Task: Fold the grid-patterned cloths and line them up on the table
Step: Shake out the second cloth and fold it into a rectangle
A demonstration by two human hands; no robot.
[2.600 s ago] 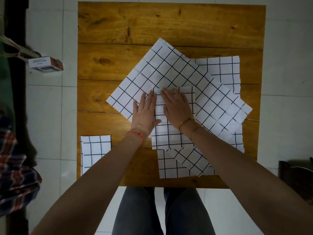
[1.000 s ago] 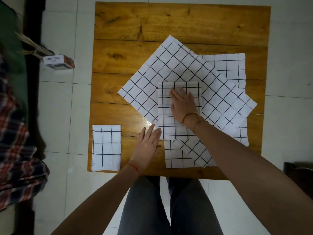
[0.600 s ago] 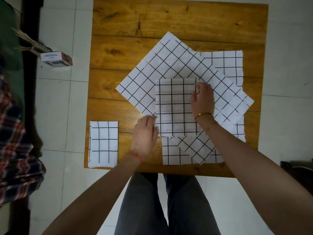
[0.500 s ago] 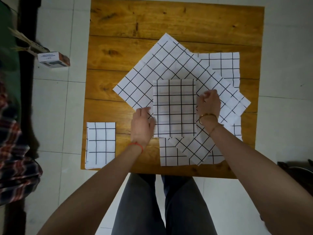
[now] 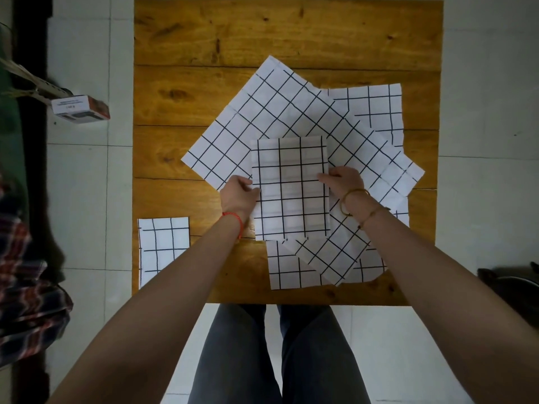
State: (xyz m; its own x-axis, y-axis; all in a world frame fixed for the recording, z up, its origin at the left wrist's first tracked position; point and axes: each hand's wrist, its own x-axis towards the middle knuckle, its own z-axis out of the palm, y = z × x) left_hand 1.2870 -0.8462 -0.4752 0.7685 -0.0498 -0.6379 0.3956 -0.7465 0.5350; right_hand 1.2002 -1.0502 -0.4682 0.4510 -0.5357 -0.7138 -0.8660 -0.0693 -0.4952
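A folded grid-patterned cloth (image 5: 290, 188) lies in the middle of the wooden table (image 5: 285, 33), on top of a pile of unfolded grid cloths. My left hand (image 5: 237, 195) grips its left edge and my right hand (image 5: 344, 180) grips its right edge. The topmost unfolded cloth (image 5: 280, 112) lies turned like a diamond. Two more unfolded cloths show beneath it, one at the far right (image 5: 379, 109) and one at the near side (image 5: 291, 269). Another folded cloth (image 5: 163, 246) rests flat at the table's near left corner.
A small cardboard box (image 5: 80, 109) lies on the tiled floor left of the table. A plaid-clothed person (image 5: 26, 301) stands at the left edge. A dark object (image 5: 510, 290) sits on the floor at the right. My legs show below the table's near edge.
Both hands left the top of the folded cloth and moved to its sides. They now pinch its left and right edges.
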